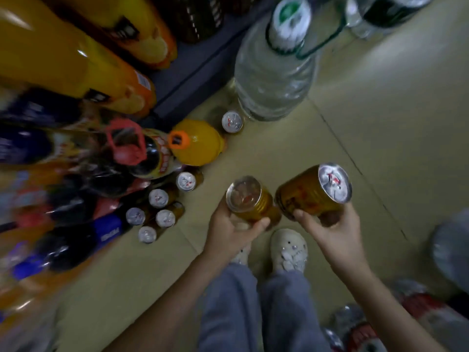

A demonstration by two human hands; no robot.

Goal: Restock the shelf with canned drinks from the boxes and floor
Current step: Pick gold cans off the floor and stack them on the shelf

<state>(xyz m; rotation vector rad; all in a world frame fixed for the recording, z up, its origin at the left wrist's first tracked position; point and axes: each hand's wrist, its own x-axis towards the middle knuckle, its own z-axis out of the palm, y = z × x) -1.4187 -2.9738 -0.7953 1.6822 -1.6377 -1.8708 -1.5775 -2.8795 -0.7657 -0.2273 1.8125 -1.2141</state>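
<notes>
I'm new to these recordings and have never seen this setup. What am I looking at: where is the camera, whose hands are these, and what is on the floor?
There is no machine here. A person wears one wide-angle camera on the head, so you look down past their own arms at the floor. The left hand grips a gold can, and the right hand grips a second gold can. More cans stand on the floor beside big bottles, among them an orange bottle and a large clear water jug. The person's pale shoe shows below the hands. The left side of the picture is blurred.
</notes>
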